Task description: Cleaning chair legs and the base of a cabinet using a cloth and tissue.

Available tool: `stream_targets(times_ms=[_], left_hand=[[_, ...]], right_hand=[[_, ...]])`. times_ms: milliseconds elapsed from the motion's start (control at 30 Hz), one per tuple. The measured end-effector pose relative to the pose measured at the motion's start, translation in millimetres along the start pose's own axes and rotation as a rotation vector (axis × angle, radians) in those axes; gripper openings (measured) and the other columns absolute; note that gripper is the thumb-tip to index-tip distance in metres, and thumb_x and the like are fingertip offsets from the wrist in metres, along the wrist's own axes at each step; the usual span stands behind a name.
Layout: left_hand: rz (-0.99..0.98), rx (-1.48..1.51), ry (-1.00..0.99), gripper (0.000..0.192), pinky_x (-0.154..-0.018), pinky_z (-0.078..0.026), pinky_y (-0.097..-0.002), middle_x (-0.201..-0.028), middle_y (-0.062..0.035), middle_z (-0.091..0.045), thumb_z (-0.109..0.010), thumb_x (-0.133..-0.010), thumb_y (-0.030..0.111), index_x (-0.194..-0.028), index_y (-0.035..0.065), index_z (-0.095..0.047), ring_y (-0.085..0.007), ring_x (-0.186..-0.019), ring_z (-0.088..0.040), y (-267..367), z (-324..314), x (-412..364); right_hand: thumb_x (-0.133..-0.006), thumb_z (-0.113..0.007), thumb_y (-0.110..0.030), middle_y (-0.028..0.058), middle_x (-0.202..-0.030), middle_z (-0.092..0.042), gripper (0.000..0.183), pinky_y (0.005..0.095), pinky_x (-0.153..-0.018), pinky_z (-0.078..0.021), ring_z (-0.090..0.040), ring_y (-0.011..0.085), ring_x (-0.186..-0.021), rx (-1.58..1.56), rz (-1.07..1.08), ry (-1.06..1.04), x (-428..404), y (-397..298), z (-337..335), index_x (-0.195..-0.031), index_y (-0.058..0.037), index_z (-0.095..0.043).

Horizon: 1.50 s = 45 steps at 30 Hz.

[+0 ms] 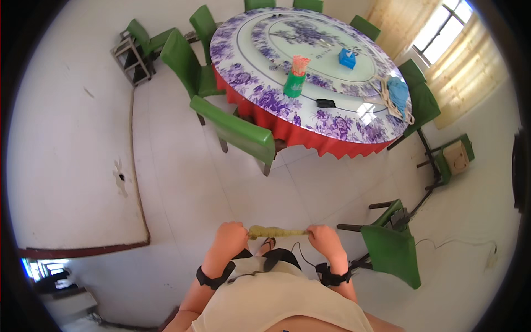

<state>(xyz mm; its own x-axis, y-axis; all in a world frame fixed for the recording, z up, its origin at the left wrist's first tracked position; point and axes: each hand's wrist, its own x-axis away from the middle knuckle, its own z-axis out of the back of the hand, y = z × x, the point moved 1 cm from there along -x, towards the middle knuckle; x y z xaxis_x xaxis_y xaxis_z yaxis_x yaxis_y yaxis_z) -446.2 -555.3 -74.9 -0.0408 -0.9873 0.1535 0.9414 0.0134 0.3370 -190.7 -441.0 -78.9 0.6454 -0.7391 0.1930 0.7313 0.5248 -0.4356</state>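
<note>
A twisted olive-yellow cloth (276,232) is stretched roughly level in front of my body, over the floor. My left hand (230,236) is closed on its thicker, bunched end. My right hand (325,239) grips the thinner end. Both hands are fists, so the cloth's tips are hidden inside them. A black strap is on each wrist. Beyond the hands stands a round table (323,133) with a purple floral top and a red skirt. On it are a green cup (294,86) of red-tipped sticks, a black object (325,103), a blue tissue box (347,59) and a blue cloth (398,93).
Several green chairs surround the table, one close at its near left side (234,128). Another green chair (390,253) stands just right of my right hand. A beige bag (456,157) rests on a chair farther right. A cable (456,242) runs along the right side.
</note>
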Motion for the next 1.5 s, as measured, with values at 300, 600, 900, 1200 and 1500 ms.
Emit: stream_targets(times_ms=[300,600,900,1200,1500], left_hand=[[0.355,0.031,0.074,0.01,-0.072,-0.042,-0.0446,-0.07,-0.0123,-0.057,-0.051,-0.077,0.014,-0.081,0.0072,-0.057,-0.0309,-0.072,-0.056,-51.4,36.4,-22.0],[0.273,-0.277,0.686,0.029,-0.097,-0.03,-0.0504,-0.113,-0.011,-0.051,-0.054,-0.08,0.017,-0.108,0.0084,-0.055,-0.0245,-0.105,-0.049,-223.7,116.6,-196.7],[-0.248,0.064,0.593,0.031,-0.097,-0.029,-0.048,-0.113,-0.0076,-0.053,-0.053,-0.08,0.017,-0.11,0.0091,-0.055,-0.0237,-0.107,-0.048,-233.0,12.7,-308.3],[-0.193,0.08,0.348,0.021,-0.099,-0.026,-0.0499,-0.104,-0.0054,-0.058,-0.051,-0.084,0.023,-0.099,0.0094,-0.059,-0.0208,-0.106,-0.05,-261.2,33.7,-314.2],[0.321,-0.131,0.398,0.022,-0.082,-0.039,-0.0403,-0.076,-0.0034,-0.06,-0.052,-0.083,0.024,-0.07,0.0082,-0.058,-0.0215,-0.078,-0.056,-358.7,75.3,-364.8]], right_hand=[[-0.075,-0.05,-0.012,0.0195,-0.072,-0.059,0.014,0.0415,-0.058,-0.0443,-0.056,0.0363,-0.068,-0.284,0.167,0.015,-140.7,-29.5,32.6,-0.081,-0.0014,-0.057],[-0.078,-0.048,-0.018,0.025,-0.078,-0.056,0.021,0.0464,-0.066,-0.043,-0.055,0.0407,-0.075,-0.31,-0.041,0.404,-345.3,-57.4,9.7,-0.081,0.0022,-0.053],[-0.078,-0.053,-0.011,0.0165,-0.108,-0.054,0.032,0.0396,-0.081,-0.0431,-0.051,0.0325,-0.097,-0.006,0.08,0.646,-389.8,-74.1,-39.7,-0.109,-0.0029,-0.05],[-0.083,-0.05,-0.022,0.0148,-0.093,-0.061,0.026,0.0385,-0.077,-0.0449,-0.057,0.0326,-0.086,-0.286,-0.097,0.263,-398.1,-62.4,-52.2,-0.096,-0.0019,-0.061],[-0.081,-0.057,-0.022,0.0157,-0.106,-0.06,0.039,0.0328,-0.08,-0.0451,-0.058,0.0218,-0.093,-0.366,0.073,-0.575,-564.9,42.3,-56.6,-0.113,-0.0006,-0.054]])
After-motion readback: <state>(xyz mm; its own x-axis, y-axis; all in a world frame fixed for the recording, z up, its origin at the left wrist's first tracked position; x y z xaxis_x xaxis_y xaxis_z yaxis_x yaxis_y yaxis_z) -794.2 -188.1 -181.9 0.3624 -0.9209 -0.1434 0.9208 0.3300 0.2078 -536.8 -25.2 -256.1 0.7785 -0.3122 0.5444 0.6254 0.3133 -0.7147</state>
